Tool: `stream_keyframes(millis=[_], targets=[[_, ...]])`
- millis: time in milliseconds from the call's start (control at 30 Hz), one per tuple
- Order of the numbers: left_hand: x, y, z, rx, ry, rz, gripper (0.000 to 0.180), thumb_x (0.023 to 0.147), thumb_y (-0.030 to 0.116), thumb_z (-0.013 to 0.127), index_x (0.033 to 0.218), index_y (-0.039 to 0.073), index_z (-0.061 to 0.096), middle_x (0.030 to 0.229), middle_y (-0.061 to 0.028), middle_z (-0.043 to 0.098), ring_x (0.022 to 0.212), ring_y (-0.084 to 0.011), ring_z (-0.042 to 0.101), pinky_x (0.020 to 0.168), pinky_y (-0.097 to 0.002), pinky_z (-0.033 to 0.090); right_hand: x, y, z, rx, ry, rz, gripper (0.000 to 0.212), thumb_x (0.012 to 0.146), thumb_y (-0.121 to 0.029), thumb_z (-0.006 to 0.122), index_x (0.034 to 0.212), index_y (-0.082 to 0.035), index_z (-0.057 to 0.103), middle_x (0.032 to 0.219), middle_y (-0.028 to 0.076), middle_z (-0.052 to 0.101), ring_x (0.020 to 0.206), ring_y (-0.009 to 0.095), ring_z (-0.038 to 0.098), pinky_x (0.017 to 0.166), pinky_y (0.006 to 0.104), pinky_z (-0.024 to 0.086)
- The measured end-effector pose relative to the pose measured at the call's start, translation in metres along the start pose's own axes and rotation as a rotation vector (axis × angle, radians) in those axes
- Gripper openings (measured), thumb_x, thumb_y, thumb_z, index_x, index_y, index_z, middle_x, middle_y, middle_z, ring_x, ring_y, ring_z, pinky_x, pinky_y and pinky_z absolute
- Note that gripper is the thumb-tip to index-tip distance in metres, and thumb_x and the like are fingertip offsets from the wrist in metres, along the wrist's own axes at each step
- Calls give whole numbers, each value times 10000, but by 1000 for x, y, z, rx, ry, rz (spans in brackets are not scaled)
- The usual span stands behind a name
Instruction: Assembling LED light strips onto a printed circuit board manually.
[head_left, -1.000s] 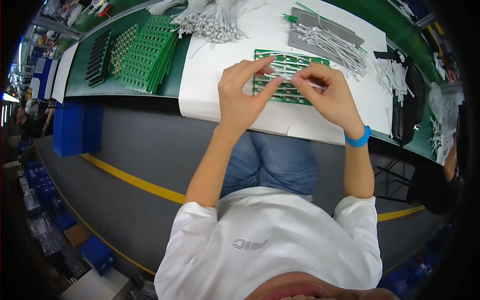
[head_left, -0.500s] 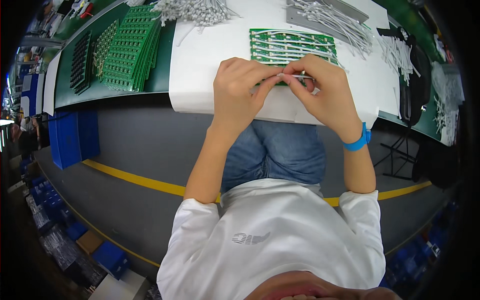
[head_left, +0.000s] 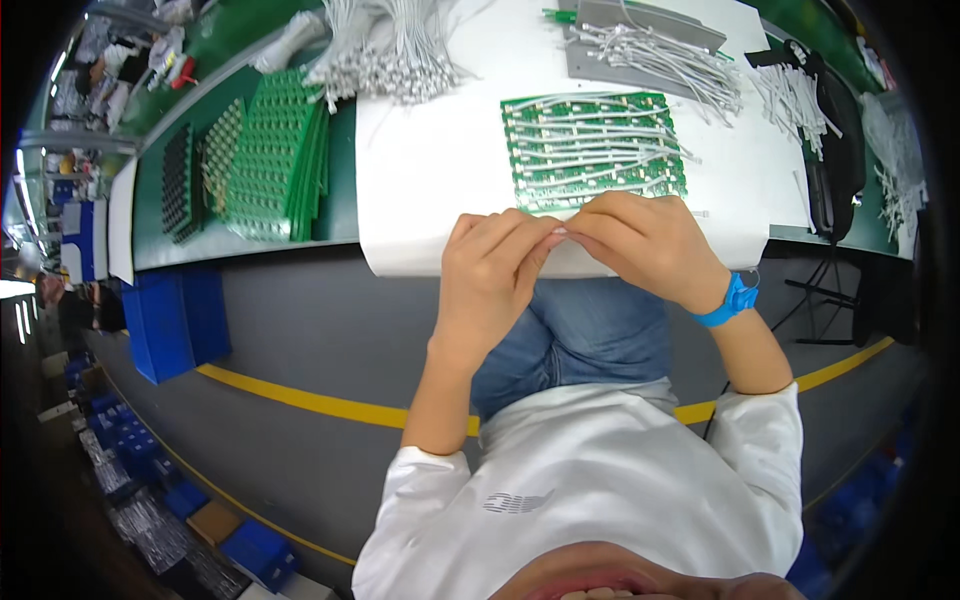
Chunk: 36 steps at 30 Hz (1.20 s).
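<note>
The left hand (head_left: pixel 492 258) and right hand (head_left: pixel 652 245) meet at the fingertips, pinching a small white piece (head_left: pixel 559 231) beside the cable-lined green circuit board (head_left: pixel 598 168).

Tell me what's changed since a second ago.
The left hand and right hand have drawn back toward the body from over the green circuit board to its near edge, baring more of it. The stacked green boards and white cable bundles look unmoved.
</note>
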<state>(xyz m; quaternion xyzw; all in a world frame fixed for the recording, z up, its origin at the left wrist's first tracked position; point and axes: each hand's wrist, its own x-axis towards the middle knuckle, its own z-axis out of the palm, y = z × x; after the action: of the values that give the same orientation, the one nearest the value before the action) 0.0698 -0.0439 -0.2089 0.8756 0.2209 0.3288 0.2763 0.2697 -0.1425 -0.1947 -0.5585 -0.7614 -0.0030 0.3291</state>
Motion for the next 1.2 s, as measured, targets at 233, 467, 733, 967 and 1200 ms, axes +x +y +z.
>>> stream_keyframes(millis=[233,467,733,967,1200], targets=[[14,-38,10,202,75,105,409,779,212,913,1159,118,798,1202,-39,730,1087,-259,637,911,-375,464,17,31,6,212,-44,305,94,907,-34,759,964,-14,687,935,132,701,837,316,732,727,393,582],[11,-43,18,251,11,86,421,801,324,905,1169,151,798,1314,-9,684,1217,-266,598,1041,-426,409,27,39,10,277,-40,386,78,917,-31,745,952,-1,682,924,143,709,863,322,728,773,412,585],[13,-45,21,283,60,105,338,806,280,888,1113,161,813,1303,-13,704,1197,-259,616,1025,-415,418,36,41,16,149,-109,370,45,916,-51,667,905,-10,653,939,157,676,850,365,692,756,469,556],[12,-47,23,274,51,81,337,829,309,881,1132,183,801,1323,2,682,1222,-265,603,1034,-430,411,28,42,25,163,-100,380,82,932,-31,697,970,-11,627,963,133,648,834,343,679,745,436,551],[13,-44,22,293,57,89,358,812,284,885,1146,179,813,1332,-7,690,1221,-265,602,1037,-417,411,28,39,23,166,-75,376,37,951,-56,669,975,-32,655,1005,126,664,900,363,688,769,469,559]])
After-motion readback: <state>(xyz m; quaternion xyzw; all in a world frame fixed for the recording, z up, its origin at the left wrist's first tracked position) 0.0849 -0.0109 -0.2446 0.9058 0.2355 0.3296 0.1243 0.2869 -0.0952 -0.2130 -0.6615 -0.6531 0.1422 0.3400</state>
